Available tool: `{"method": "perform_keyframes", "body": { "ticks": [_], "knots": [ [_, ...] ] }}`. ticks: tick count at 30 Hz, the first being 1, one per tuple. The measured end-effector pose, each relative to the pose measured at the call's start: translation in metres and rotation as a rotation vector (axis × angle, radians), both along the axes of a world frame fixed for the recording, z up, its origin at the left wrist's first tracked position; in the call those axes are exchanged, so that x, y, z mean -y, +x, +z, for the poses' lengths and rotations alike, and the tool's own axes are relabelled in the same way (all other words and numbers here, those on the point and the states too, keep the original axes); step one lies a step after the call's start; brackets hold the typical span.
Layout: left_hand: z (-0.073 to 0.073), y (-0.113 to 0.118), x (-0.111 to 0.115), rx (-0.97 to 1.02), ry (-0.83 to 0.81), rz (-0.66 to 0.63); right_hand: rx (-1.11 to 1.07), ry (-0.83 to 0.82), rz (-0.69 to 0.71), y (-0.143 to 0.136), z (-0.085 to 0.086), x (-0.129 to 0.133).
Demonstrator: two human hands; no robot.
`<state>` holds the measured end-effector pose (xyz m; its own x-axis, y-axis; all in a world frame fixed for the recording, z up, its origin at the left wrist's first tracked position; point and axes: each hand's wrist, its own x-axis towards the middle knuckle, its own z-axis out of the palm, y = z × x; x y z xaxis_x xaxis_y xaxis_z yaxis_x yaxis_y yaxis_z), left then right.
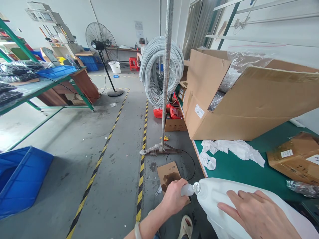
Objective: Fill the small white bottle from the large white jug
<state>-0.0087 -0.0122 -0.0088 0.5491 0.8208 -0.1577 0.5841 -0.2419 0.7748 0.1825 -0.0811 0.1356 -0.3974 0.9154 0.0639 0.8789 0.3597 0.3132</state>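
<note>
As the left hand (175, 196) clasps a small bottle (186, 190), the white jug (214, 196) lies tipped at the table's (240, 171) edge, neck pointing left at that bottle, long axis slanting, right hand (259, 212) spread on top. Clear plastic (233, 73) shows inside the carton (234, 124).

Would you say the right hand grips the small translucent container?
No, the left hand grips that container; the right hand touches the white plastic jug.
</note>
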Motion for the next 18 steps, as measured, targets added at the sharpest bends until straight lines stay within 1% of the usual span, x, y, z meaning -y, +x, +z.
{"method": "perform_keyframes", "body": {
  "ticks": [6, 11, 18],
  "knots": [
    [-0.0007, -0.0006, -0.0007, 0.001, -0.006, 0.001, -0.035, 0.02, -0.016, -0.0027, 0.0039, -0.0008],
    [-0.0031, -0.0001, -0.0011, 0.006, -0.019, -0.003, -0.061, -0.021, -0.018, -0.0001, 0.0012, -0.0012],
    [-0.0011, 0.0022, -0.0017, 0.01, -0.027, 0.001, -0.032, -0.006, -0.027, 0.0071, -0.0017, 0.0008]
  ]
}}
